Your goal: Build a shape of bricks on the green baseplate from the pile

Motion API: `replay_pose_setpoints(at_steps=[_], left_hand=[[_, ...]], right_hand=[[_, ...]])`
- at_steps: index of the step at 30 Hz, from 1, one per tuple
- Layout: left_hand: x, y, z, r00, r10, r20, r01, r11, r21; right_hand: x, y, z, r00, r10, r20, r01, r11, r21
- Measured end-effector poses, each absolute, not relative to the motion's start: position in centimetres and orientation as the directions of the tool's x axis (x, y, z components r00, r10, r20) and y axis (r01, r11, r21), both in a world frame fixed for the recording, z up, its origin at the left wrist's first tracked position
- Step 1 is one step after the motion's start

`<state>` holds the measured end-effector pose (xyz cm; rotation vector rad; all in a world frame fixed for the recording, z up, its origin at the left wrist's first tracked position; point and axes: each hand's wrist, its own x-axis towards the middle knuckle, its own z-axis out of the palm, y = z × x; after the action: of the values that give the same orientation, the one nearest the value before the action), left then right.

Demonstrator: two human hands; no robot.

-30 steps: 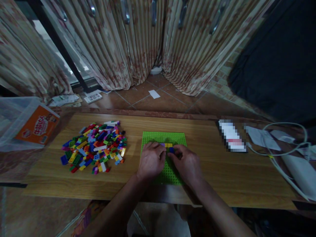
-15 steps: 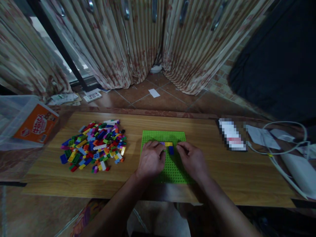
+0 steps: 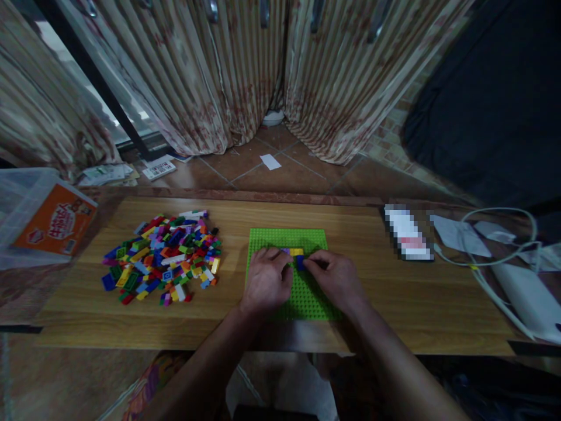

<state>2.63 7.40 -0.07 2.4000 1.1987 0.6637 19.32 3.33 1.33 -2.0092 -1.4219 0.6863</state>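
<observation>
A green studded baseplate (image 3: 307, 301) lies on the wooden table in front of me. Near its middle sit a yellow brick (image 3: 297, 252) and a blue brick (image 3: 300, 263), with a bit of purple brick (image 3: 286, 251) showing at the yellow one's left. My right hand (image 3: 335, 278) is closed, its thumb and forefinger pinching at the right side of the blue brick. Over the plate's left half lies my left hand (image 3: 268, 278), fingers curled in beside the purple brick; whatever its fingertips hold is hidden.
A heap of mixed toy bricks (image 3: 162, 257) spreads over the table's left part. Beyond it stands a clear plastic bin (image 3: 26, 193) with an orange label. To the right lie a phone (image 3: 407, 234), papers (image 3: 458, 234), a white cable (image 3: 495, 292) and a white box (image 3: 526, 298).
My right hand has moved left, and its fingertips now touch the blue brick, where before there was a gap. My left hand has stayed at the same spot on the plate.
</observation>
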Motion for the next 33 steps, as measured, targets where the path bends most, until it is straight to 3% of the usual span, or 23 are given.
replay_pose_setpoints(at_steps=[10, 23, 33], left_hand=[[2.9, 6.9, -0.2, 0.537, 0.807, 0.248, 0.636, -0.580, 0.509], [4.1, 4.5, -0.3, 0.564, 0.797, 0.217, 0.747, -0.604, 0.277], [4.8, 4.5, -0.1, 0.582, 0.801, 0.140, 0.772, -0.598, 0.213]], right_hand=[[19.3, 3.5, 1.1, 0.325, 0.942, -0.081, 0.653, -0.286, -0.701], [19.7, 4.3, 1.1, 0.316, 0.936, -0.155, 0.610, -0.325, -0.723], [20.2, 5.3, 1.6, 0.280, 0.933, -0.224, 0.672, -0.357, -0.649]])
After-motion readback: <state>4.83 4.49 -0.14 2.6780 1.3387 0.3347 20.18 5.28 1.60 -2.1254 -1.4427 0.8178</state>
